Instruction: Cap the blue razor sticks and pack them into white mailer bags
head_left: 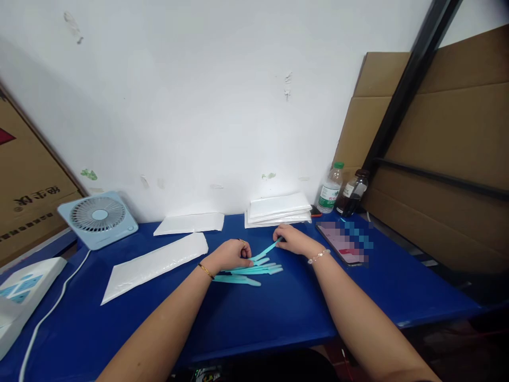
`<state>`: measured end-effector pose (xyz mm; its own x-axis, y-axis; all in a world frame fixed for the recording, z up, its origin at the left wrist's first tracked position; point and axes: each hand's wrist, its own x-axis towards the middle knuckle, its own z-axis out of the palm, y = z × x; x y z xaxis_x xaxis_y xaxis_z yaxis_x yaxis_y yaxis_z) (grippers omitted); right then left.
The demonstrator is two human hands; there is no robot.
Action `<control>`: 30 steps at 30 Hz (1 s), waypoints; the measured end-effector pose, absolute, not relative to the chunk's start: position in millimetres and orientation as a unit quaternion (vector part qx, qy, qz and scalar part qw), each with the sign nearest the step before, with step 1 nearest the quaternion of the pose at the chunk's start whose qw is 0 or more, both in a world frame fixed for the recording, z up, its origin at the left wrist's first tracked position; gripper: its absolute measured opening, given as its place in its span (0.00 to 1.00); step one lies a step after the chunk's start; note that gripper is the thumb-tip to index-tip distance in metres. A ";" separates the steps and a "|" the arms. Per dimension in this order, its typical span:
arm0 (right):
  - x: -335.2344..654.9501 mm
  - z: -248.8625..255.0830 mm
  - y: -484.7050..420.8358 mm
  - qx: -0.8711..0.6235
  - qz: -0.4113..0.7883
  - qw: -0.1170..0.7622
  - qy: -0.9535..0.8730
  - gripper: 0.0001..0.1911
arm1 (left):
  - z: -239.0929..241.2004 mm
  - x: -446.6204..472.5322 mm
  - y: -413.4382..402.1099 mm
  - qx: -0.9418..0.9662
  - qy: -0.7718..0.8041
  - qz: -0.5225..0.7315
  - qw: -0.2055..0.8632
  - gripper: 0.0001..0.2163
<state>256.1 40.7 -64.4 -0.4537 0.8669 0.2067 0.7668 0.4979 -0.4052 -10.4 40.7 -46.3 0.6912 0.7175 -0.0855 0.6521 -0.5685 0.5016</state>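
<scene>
Slim turquoise plastic sticks [247, 271] with paler tips lie in a loose, overlapping pile on the blue table; their exact kind is too small to tell. My left hand [233, 254], wearing a ring and a bracelet, is closed over the pile with thumb and finger pinched at one end of a turquoise stick [267, 250]. That same stick slants up to the right, its other end pinched by my right hand [290, 240]. One stick [238, 280] rests a little apart, nearest the front. My left hand covers the left ends of several sticks.
White padded envelopes lie near the wall: a stack [278, 208], a single one [189, 223] and a slanted one [155, 265]. A fan [99, 218] and a white device [27, 297] with a cable stand left. Right are a phone [338, 241], a clear bottle [330, 190] and a dark bottle [352, 195].
</scene>
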 end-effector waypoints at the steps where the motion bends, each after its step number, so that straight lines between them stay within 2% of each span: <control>1: 260.8 -64.2 41.7 -0.492 0.134 0.196 -0.838 0.06 | -46.7 -12.3 38.2 0.888 0.375 0.066 0.258 0.16; 6: 269.5 -69.5 45.6 -0.542 0.173 0.208 -0.795 0.04 | -47.9 -13.6 32.7 0.873 0.403 0.125 0.244 0.20; 10: 238.7 -72.0 39.9 -0.485 0.253 0.253 -0.798 0.03 | -50.2 -11.1 35.7 0.881 0.410 0.200 0.124 0.20; 14: 206.6 -70.7 33.3 -0.435 0.312 0.283 -0.796 0.06 | -52.9 -12.5 40.3 0.910 0.388 0.118 0.079 0.13; 17: 205.0 -69.3 34.0 -0.435 0.356 0.305 -0.769 0.07 | -53.4 -15.5 44.2 0.909 0.398 0.101 0.076 0.14; 21: 217.1 -69.7 37.6 -0.458 0.340 0.319 -0.757 0.06 | -54.2 -21.3 49.9 0.892 0.429 0.125 0.074 0.14; 25: 218.4 -70.7 37.3 -0.460 0.306 0.321 -0.769 0.12 | -57.2 -25.0 54.3 0.883 0.427 0.153 0.123 0.14; 30: 220.8 -69.0 38.4 -0.471 0.261 0.284 -0.794 0.12 | -57.7 -26.1 55.9 0.882 0.425 0.157 0.128 0.14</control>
